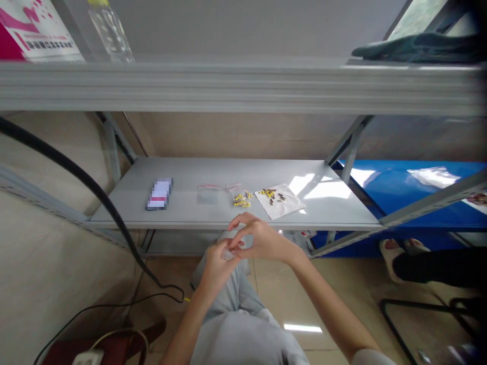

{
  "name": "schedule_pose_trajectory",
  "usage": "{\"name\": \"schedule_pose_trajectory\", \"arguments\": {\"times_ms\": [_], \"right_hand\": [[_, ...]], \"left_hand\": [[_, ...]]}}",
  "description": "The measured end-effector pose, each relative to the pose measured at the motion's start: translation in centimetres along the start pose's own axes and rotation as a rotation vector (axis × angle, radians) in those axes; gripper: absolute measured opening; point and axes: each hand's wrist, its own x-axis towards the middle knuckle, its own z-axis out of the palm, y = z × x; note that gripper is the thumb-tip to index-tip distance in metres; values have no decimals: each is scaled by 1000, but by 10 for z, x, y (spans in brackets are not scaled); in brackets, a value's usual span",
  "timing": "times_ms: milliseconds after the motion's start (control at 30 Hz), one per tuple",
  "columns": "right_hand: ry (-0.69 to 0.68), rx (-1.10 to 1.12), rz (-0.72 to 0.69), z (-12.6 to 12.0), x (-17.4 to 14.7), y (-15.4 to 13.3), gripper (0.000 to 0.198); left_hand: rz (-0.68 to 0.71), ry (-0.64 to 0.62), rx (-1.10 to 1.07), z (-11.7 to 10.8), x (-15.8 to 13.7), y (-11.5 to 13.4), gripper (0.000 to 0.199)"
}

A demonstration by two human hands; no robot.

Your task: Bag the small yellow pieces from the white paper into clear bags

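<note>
My left hand and my right hand meet above my lap, in front of the lower shelf's edge. Between their fingertips shows a small clear plastic bag, mostly hidden. My left fingers are closed on it from below; the thumb and fingers of my right hand pinch at its upper side. On the shelf beyond lie an empty-looking zip bag and a zip bag with yellow-and-dark capsules. To their right, loose capsules rest on a white sheet.
A blurred phone lies at the left of the grey shelf. Overhead, an upper shelf's edge bears a clear bottle. A black cable hangs at left. A blue table and another person's feet are at right.
</note>
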Motion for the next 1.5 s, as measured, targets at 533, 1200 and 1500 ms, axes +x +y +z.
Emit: {"name": "schedule_pose_trajectory", "arguments": {"times_ms": [533, 1200, 1500], "right_hand": [[256, 373, 211, 42, -22, -5, 37], [718, 778, 627, 78, -30, -11, 32], [816, 818, 618, 80, -24, -20, 34]], "left_hand": [[-10, 51, -186, -13, -8, 6, 27], [-262, 240, -377, -6, -16, 22, 37], [-161, 268, -353, -10, -19, 23, 28]]}}
